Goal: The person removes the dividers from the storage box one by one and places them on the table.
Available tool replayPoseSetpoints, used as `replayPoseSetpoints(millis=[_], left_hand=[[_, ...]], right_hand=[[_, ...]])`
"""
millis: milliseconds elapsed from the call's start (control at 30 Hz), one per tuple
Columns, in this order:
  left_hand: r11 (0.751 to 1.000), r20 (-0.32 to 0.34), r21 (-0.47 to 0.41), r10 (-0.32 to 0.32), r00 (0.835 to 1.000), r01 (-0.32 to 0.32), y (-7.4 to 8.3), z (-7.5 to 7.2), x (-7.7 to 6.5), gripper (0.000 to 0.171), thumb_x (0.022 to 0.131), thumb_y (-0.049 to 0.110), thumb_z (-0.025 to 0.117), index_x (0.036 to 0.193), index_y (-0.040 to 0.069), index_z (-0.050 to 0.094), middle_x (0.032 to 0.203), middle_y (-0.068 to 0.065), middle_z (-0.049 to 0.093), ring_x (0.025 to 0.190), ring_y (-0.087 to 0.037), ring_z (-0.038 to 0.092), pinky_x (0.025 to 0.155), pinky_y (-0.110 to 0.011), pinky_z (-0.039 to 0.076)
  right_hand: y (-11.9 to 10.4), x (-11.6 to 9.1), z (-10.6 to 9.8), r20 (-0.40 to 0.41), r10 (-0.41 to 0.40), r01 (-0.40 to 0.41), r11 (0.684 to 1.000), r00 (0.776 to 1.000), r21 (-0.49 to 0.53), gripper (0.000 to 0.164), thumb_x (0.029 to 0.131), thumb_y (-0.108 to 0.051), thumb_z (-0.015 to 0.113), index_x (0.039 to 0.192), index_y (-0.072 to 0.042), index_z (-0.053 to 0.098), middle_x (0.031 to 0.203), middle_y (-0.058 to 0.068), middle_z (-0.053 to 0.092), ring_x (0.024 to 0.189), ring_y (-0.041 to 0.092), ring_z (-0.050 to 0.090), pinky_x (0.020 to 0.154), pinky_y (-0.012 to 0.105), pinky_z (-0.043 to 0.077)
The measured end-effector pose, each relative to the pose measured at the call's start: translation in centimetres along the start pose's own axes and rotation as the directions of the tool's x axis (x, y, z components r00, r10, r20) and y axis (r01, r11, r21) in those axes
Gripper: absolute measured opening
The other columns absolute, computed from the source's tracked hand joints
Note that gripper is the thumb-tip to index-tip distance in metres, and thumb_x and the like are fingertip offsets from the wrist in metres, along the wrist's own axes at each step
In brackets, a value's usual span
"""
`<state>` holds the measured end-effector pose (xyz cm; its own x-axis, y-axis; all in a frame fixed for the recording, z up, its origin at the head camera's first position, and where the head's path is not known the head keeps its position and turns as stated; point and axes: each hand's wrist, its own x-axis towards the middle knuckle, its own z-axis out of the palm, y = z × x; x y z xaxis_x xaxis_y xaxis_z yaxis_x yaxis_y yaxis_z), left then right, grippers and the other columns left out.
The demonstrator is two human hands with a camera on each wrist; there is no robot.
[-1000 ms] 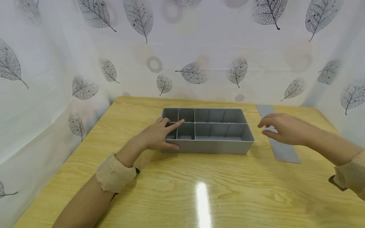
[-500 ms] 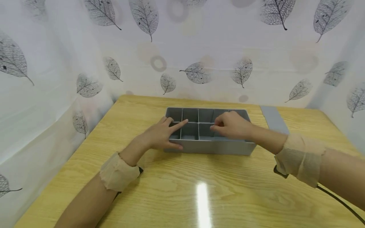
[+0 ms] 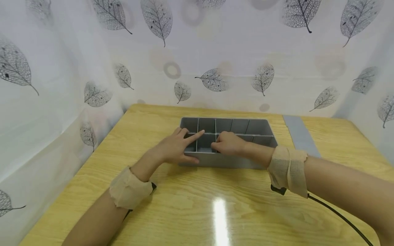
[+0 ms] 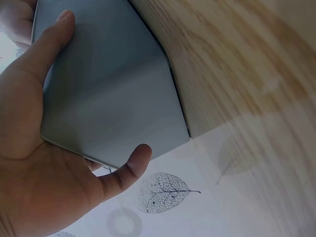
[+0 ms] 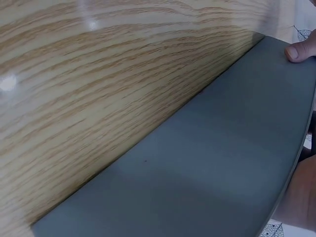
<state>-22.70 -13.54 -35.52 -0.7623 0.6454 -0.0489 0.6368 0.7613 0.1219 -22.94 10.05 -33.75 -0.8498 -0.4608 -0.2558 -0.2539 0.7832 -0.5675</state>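
Observation:
A grey divided box [image 3: 203,160] sits on the wooden table. My left hand [image 3: 176,147] grips its left end in the head view, thumb along the outer front wall and index finger stretched over the compartments. In the left wrist view that thumb [image 4: 61,29] lies on the front wall, with a finger on the end wall. My right hand [image 3: 229,143] reaches into the front row, at the upright divider between the second and third compartments. The thumb shows just left of that divider. The other fingertips are hidden inside, so whether they pinch it cannot be seen.
A flat grey strip [image 3: 303,136] lies on the table to the right of the box, partly behind my right forearm. A leaf-printed curtain [image 3: 227,51] stands behind the table. A black cable [image 3: 341,218] runs from my right wristband.
My right hand has moved left, from above the grey strip to inside the box's front row. My left hand still holds the box's left end. The head view has shifted slightly.

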Motion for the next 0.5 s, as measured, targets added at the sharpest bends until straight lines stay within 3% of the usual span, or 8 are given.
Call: replayPoseSetpoints(millis=[200,500], left_hand=[[1.0,0.008,0.025,0.004,1.0,-0.004,0.2,0.1,0.2,0.1,0.084,0.069,0.065,0.162,0.031,0.016,0.135,-0.02,0.045,0.114,-0.029,0.043,0.088,-0.045,0.05],[1.0,0.007,0.003,-0.017,1.0,0.017,0.4,0.1,0.0,0.1,0.083,0.069,0.066,0.161,0.032,0.017,0.133,-0.017,0.044,0.112,-0.028,0.042,0.084,-0.043,0.051]], right_hand=[[-0.4,-0.3,-0.4,-0.076,-0.012,0.009,0.999,0.997,-0.037,0.053,0.096,-0.019,0.048,0.044,-0.019,0.036,0.042,-0.008,0.033,0.04,0.006,0.024,0.046,0.022,0.027],[-1.3,-0.5,-1.2,-0.09,-0.005,0.0,0.999,0.996,-0.053,0.053,0.095,-0.02,0.049,0.043,-0.018,0.038,0.041,-0.008,0.035,0.039,0.007,0.024,0.047,0.023,0.031]])
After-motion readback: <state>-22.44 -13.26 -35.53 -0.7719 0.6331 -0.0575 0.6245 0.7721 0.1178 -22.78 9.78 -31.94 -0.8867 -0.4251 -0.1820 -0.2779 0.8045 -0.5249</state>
